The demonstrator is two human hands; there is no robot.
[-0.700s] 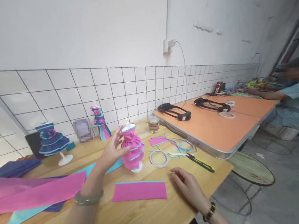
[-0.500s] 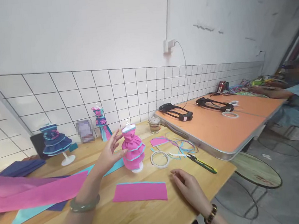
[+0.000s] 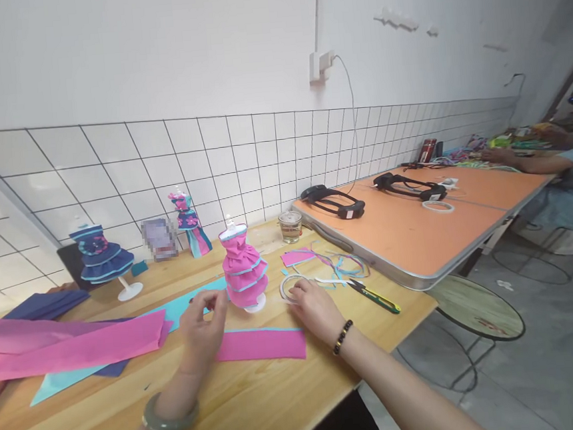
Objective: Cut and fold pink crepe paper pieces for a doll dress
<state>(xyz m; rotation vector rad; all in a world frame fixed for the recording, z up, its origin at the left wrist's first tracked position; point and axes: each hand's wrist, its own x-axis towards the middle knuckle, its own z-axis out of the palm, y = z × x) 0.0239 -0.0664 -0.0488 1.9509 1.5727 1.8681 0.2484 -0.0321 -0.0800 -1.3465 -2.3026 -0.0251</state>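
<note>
The hands are apart above the near part of the wooden table (image 3: pixel 243 406). The left hand (image 3: pixel 201 333) has its fingers curled in, just left of the pink dress; whether they pinch anything, I cannot tell. The right hand (image 3: pixel 317 309) reaches its fingertips to the white tape ring (image 3: pixel 283 289), touching it; whether it grips the ring is unclear.

Between and beyond the hands, the pink dress (image 3: pixel 244 269) stands upright on its small white stand, its tiers edged in light blue. A flat pink strip (image 3: pixel 262 345) with a blue edge lies nearer, its left end behind the left hand. To the right of the ring are yellow-and-black snips (image 3: pixel 374 296), and beyond it thin ribbon scraps (image 3: pixel 344 267) and a glass (image 3: pixel 290 228). On the left lie pink cloth (image 3: pixel 102 345) and turquoise cloth (image 3: pixel 188 302); a navy dress (image 3: pixel 100 255) stands farther back.
</note>
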